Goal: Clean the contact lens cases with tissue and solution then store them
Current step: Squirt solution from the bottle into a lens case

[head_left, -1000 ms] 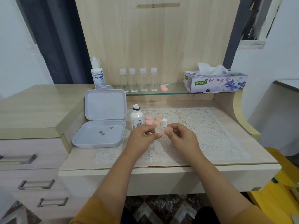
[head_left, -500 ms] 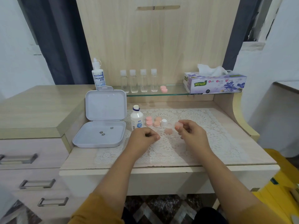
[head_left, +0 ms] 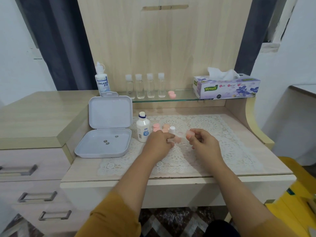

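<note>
My right hand [head_left: 202, 140] pinches a small pink lens case cap [head_left: 190, 133] above the lace mat. My left hand [head_left: 158, 142] rests on the mat with its fingers curled, its fingertips next to a pink case part [head_left: 177, 139] lying there. Behind it stand more pink and peach lens cases [head_left: 161, 127], a small white cap [head_left: 172, 129] and an uncapped solution bottle [head_left: 142, 129]. An open white storage box [head_left: 104, 142] lies at the left. The tissue box [head_left: 226, 88] sits on the glass shelf at the right.
The glass shelf [head_left: 184, 98] carries a Dream Eye bottle [head_left: 102, 81], several small clear bottles [head_left: 145, 85] and another pink case [head_left: 172, 94]. Three small dark bits lie in the storage box. Drawers are at the left, a yellow object at the right.
My hands have come apart: the right hand drew off to the right with a pink cap, and a pink part now lies on the mat by the left hand.
</note>
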A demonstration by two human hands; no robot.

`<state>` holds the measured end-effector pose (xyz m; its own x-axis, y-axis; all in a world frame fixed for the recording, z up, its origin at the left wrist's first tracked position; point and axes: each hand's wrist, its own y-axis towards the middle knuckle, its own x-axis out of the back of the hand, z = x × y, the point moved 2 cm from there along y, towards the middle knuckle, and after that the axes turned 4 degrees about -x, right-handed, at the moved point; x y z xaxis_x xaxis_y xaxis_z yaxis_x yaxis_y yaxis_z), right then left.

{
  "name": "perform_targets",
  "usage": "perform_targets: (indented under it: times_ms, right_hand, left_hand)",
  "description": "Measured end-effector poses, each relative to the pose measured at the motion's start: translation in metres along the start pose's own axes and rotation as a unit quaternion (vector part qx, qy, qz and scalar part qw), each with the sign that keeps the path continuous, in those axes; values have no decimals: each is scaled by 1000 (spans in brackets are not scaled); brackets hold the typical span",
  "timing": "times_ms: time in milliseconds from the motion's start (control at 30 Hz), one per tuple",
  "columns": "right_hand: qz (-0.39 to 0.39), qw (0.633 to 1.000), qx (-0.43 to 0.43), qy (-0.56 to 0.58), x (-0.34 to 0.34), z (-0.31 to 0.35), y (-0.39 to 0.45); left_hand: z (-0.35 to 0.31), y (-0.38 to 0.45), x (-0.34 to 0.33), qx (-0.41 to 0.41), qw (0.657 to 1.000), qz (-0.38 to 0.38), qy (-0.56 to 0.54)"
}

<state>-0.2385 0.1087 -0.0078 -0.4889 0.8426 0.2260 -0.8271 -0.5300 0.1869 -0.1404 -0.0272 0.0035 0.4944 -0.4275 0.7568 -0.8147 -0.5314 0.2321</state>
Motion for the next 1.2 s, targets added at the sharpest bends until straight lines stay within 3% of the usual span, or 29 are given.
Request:
perform_targets:
  times_ms: [233,467,700,900,1200]
  right_hand:
    - [5,1000,-2,6,0,0,-1]
    - [11,1000,-3,5,1,0,-3]
    - [18,1000,-3,13,1,1,-5]
    - [24,999,6,20,1,3,-6]
    - [26,999,12,27,0,3,-6]
  left_hand:
    - [-4,5,-4,-24,997,-5,72]
    - [-3,-8,5,-18,998,-30,43]
    - [-12,-12,21,-45,988,-111,-98]
    - [-29,-10,16,-87,987,-83,-106]
    - [-32,-9,13,-84,990,-68,-85]
